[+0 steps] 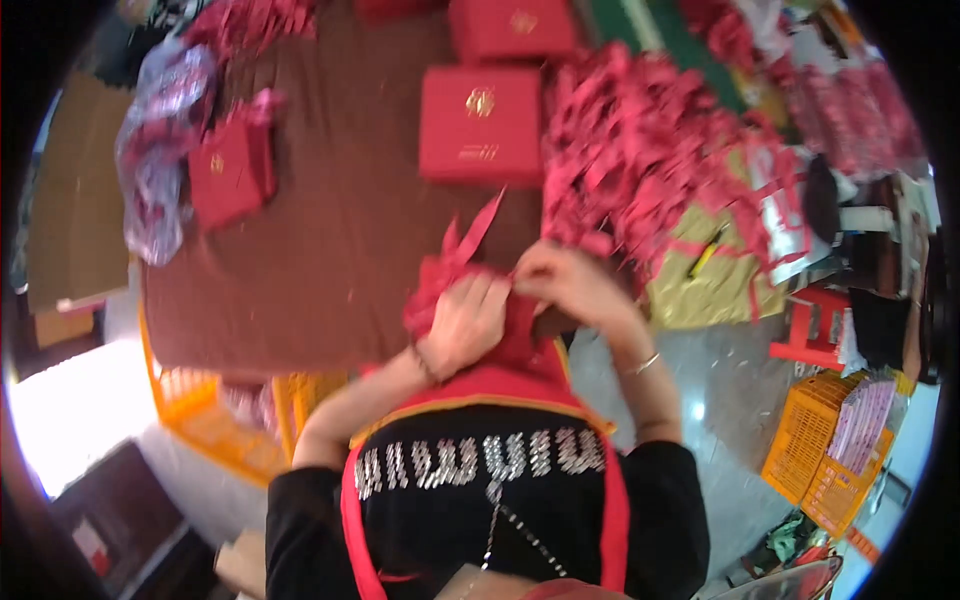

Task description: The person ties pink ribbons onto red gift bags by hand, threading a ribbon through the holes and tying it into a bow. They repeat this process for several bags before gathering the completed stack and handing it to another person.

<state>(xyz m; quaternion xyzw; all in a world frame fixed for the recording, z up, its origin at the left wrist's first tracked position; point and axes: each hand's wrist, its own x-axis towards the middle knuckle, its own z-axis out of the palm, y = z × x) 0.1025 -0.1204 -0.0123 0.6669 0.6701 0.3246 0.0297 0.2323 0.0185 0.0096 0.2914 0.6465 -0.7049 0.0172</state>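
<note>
At the near edge of the table, a small red item (425, 300), perhaps a bag or box, lies in front of my apron. My left hand (468, 320) rests over it with the fingers curled and pressed together. Red ribbon (474, 235) sticks up beyond that hand in pointed tails. Just to the right, my right hand (572, 285) pinches a bit of red ribbon near the left fingertips; it is slightly blurred. The hands hide most of the item, so its exact kind is unclear.
Red boxes (480, 125) with gold print stand ahead on the brown tablecloth (330, 200). A big heap of red ribbons (635, 150) lies at the right, beside a gold bag (715, 275) with a yellow cutter (708, 252) on it. More red boxes (230, 172) sit left. Orange crates (810, 430) stand below.
</note>
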